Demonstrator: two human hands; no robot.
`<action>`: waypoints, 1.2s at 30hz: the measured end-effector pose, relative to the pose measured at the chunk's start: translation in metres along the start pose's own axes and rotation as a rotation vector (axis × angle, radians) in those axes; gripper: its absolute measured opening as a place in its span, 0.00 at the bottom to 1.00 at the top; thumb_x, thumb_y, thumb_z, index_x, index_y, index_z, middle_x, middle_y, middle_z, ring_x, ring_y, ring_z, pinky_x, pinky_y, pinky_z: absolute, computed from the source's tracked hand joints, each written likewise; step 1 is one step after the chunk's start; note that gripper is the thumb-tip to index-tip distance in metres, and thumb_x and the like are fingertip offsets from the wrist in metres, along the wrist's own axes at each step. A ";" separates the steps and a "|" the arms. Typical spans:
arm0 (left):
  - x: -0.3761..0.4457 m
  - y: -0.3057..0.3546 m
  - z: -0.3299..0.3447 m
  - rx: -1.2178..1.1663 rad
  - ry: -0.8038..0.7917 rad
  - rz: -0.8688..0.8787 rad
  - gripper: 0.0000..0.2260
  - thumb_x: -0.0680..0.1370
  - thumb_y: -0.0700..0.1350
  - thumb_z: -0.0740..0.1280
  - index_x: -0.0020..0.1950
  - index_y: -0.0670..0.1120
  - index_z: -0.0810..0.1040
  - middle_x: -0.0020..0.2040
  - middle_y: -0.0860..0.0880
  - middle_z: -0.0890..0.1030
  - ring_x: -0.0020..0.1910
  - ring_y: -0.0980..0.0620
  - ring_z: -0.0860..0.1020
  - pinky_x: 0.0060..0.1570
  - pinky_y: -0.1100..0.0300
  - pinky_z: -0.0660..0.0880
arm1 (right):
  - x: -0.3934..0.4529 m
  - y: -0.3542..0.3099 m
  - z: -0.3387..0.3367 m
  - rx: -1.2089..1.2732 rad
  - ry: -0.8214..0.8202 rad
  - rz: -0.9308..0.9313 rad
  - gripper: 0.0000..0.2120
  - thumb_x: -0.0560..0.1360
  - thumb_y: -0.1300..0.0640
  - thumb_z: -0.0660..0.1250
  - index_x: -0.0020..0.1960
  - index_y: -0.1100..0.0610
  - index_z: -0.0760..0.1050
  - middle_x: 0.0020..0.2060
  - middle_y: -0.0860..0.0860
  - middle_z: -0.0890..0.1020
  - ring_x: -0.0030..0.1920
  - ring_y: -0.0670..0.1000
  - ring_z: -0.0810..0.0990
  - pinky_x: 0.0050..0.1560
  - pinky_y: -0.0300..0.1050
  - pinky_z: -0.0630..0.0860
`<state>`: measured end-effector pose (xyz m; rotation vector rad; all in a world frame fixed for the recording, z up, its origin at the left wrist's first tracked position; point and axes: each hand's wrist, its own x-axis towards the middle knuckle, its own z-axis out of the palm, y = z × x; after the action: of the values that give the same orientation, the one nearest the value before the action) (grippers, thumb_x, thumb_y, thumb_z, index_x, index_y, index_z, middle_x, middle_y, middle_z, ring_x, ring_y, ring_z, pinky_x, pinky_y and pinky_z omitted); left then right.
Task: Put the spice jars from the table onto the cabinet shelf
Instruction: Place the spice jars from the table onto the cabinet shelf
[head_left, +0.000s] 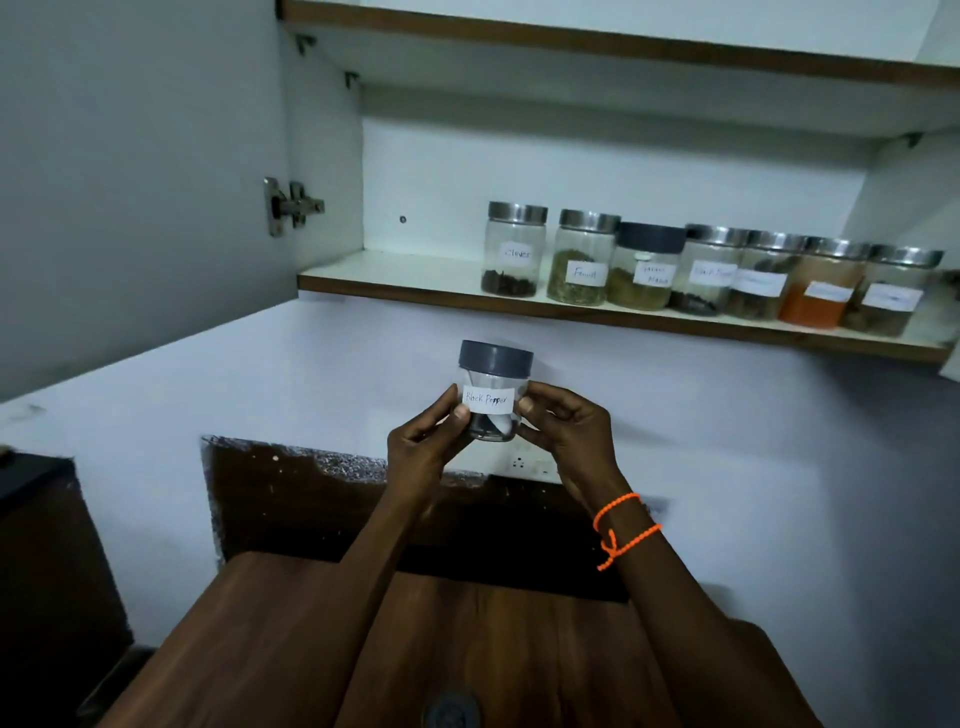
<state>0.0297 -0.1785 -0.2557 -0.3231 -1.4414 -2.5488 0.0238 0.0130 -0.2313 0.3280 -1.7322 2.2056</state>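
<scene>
I hold a small clear jar (492, 396) with a grey lid and a white label reading "Black Pepper" upright in the air, below the cabinet shelf (395, 285). My left hand (422, 441) grips its left side and my right hand (566, 434) grips its right side. Several labelled spice jars stand in a row on the shelf, from the cloves jar (513, 249) at the left, past a grey-lidded jar (645, 266), to a jar (891, 291) at the far right. The shelf's left part is bare.
A wooden table (498, 649) lies below my arms, with a dark round object (449, 713) at its near edge. The open cabinet door (130, 182) with its hinge (291, 205) is on the left. An upper shelf (571, 47) runs overhead. A wall socket (530, 464) sits behind my hands.
</scene>
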 end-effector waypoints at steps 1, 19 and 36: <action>0.000 0.003 0.000 -0.008 0.003 0.006 0.26 0.69 0.46 0.77 0.66 0.43 0.82 0.57 0.46 0.87 0.58 0.46 0.85 0.57 0.50 0.83 | 0.001 -0.001 0.002 -0.004 -0.002 -0.002 0.13 0.72 0.63 0.78 0.57 0.57 0.86 0.54 0.57 0.88 0.54 0.56 0.88 0.52 0.52 0.85; 0.079 0.098 0.023 0.061 0.014 0.379 0.22 0.74 0.44 0.78 0.67 0.43 0.81 0.59 0.46 0.86 0.56 0.48 0.85 0.54 0.52 0.83 | 0.065 -0.069 0.112 -0.230 0.191 -0.304 0.07 0.78 0.53 0.73 0.51 0.56 0.88 0.45 0.50 0.89 0.51 0.49 0.87 0.53 0.45 0.82; 0.143 0.102 0.049 0.853 0.141 0.507 0.09 0.81 0.46 0.68 0.54 0.42 0.82 0.47 0.45 0.86 0.48 0.44 0.83 0.51 0.51 0.79 | 0.099 -0.071 0.128 -0.911 0.250 -0.356 0.12 0.80 0.57 0.65 0.45 0.63 0.83 0.43 0.61 0.86 0.47 0.60 0.83 0.42 0.40 0.65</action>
<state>-0.0743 -0.1969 -0.1070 -0.2966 -1.9117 -1.3837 -0.0421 -0.0852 -0.1004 0.1071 -2.1023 1.0091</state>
